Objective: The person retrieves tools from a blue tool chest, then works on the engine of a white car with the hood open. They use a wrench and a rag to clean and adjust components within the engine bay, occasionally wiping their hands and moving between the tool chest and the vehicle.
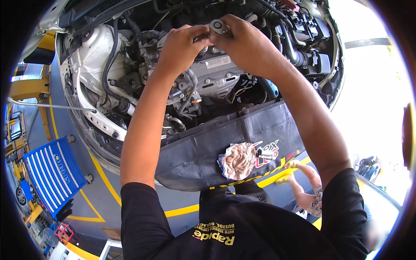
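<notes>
Both hands meet over the engine (212,69) of a car whose bonnet is up. My right hand (245,41) is closed round a metal ratchet (218,26), and its round head shows between the hands. My left hand (182,45) is pinched right beside the ratchet head, thumb and forefinger together. What those left fingers hold is hidden. Just below the fingertips, a small metal part stands on the engine top. A silver cover plate with a pale label (218,62) lies under my right wrist.
A black fender cover (195,160) drapes the car's front edge, with a crumpled rag (239,161) and a small dark connector-like part (265,154) on it. A thin metal rod (52,105) crosses at the left. A blue tool cabinet (56,175) stands behind; another person's legs (303,190) show at right.
</notes>
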Available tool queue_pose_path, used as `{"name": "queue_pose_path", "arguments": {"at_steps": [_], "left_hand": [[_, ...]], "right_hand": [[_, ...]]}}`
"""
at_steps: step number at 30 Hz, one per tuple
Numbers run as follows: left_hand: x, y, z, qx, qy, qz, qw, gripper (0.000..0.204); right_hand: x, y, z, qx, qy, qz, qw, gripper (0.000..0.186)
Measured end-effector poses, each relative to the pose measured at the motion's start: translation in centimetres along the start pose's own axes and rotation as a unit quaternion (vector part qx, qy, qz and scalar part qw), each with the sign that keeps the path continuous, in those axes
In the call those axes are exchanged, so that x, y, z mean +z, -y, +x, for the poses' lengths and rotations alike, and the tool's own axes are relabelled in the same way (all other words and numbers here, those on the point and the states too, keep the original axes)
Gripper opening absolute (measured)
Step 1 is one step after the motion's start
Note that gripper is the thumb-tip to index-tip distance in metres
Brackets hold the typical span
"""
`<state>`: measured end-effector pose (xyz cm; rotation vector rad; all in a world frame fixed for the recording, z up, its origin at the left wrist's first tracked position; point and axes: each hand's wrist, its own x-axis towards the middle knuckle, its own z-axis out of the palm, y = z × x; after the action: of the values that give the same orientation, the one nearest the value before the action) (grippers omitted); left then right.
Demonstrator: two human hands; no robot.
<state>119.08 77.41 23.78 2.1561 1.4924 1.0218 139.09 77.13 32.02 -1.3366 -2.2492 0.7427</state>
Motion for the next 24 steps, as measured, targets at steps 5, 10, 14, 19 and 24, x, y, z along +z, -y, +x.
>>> {"name": "queue_pose_path", "arguments": {"at_steps": [5,10,14,19,24], "left_hand": [[0.3,-0.5,-0.4,0.026,-0.044,0.012,0.999,0.021],[-0.5,-0.9,-1.1,-0.014,-0.051,0.024,0.998,0.022],[-0.6,0.6,-1.6,-0.003,-0.040,0.038,0.998,0.023],[0.0,-0.6,-4.1,0.005,-0.110,-0.002,0.994,0.022],[2.2,-7.4,-12.5,-0.310,-0.004,-0.200,0.929,0.044]], "right_hand": [[0.5,0.6,-0.5,0.041,0.009,0.043,0.998,0.046],[2.1,2.5,0.1,0.129,0.026,0.281,0.951,0.038],[3.6,3.7,-0.7,0.210,0.009,0.452,0.867,0.032],[6.1,2.7,-1.3,0.260,-0.006,0.471,0.843,0.034],[9.6,-0.3,0.1,0.291,-0.063,0.545,0.783,0.030]]}}
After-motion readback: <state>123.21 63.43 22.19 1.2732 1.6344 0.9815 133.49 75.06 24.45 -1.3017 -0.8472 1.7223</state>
